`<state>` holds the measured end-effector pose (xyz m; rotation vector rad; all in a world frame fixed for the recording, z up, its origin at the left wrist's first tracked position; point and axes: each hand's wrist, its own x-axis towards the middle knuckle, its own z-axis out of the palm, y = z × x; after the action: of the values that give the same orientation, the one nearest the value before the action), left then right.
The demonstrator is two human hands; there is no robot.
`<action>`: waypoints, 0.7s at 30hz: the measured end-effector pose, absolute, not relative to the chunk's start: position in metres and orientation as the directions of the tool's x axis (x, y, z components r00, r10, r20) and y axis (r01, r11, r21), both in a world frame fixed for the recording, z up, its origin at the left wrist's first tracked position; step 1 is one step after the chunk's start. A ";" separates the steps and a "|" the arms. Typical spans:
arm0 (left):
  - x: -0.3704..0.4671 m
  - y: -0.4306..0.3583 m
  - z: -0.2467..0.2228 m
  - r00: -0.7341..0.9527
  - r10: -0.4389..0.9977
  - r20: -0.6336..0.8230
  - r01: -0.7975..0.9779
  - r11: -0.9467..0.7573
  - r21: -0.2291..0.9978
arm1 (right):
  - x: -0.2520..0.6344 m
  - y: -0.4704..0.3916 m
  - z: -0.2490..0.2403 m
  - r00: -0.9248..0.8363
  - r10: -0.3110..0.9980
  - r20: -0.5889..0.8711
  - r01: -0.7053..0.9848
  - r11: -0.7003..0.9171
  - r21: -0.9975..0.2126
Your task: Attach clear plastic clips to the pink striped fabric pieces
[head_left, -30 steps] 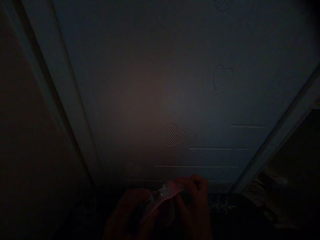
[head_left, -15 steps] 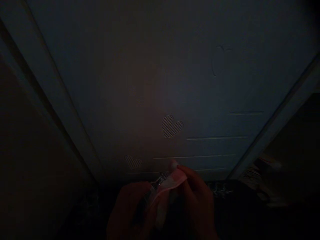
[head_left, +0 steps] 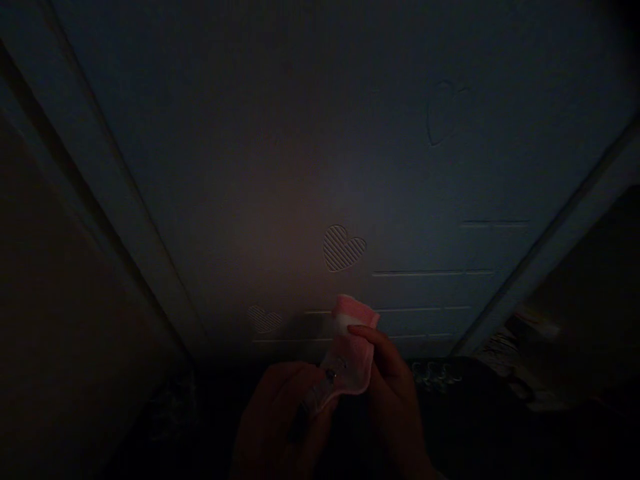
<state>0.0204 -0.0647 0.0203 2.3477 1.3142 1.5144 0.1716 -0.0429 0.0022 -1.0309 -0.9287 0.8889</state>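
A small pink-and-white sock (head_left: 353, 353) stands up between my two hands, low in the middle of the dim head view. My right hand (head_left: 395, 393) is closed on its right edge, with the index finger across the front below the pink cuff. My left hand (head_left: 280, 413) is closed at the sock's lower left end. By those fingers is a clear clip-like piece (head_left: 317, 395) with a small dark, shiny spot; its exact kind is too dark to make out.
A pale panel (head_left: 280, 167) with embossed hearts and lines rises in front. Several shiny, curled clip-like pieces (head_left: 435, 375) lie on the dark surface at right. Another glinting cluster (head_left: 173, 407) is at left. Pale, unclear items (head_left: 535, 327) lie farther right.
The sock was folded and low between my hands; now it is spread more upright, its cuff higher. The left hand has shifted slightly right, and the shiny metal piece shows less.
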 end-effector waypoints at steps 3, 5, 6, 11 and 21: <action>0.016 -0.064 0.021 0.169 0.722 0.671 0.570 -0.627 0.530 | 0.166 -0.044 -0.001 0.318 0.934 0.163 -0.244 0.246 -0.938; 0.012 -0.063 0.020 0.165 0.737 0.655 0.549 -0.620 0.560 | 0.161 -0.046 -0.001 0.295 0.948 0.118 -0.332 0.218 -0.918; 0.010 -0.063 0.019 0.161 0.740 0.653 0.544 -0.619 0.567 | 0.158 -0.046 0.000 0.269 0.959 0.088 -0.380 0.190 -0.906; 0.004 -0.061 0.016 0.106 0.776 0.622 0.527 -0.574 0.627 | 0.154 -0.048 0.009 0.108 0.992 0.060 -0.387 0.097 -0.917; -0.014 -0.054 0.013 0.063 0.936 0.347 0.390 -0.343 0.854 | 0.146 -0.050 0.000 -0.016 0.987 0.163 -0.192 0.157 -0.969</action>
<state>-0.0135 -0.0541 0.0130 1.7876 1.3219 1.2621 0.1461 -0.0499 0.0000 -0.9368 -1.1627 1.1975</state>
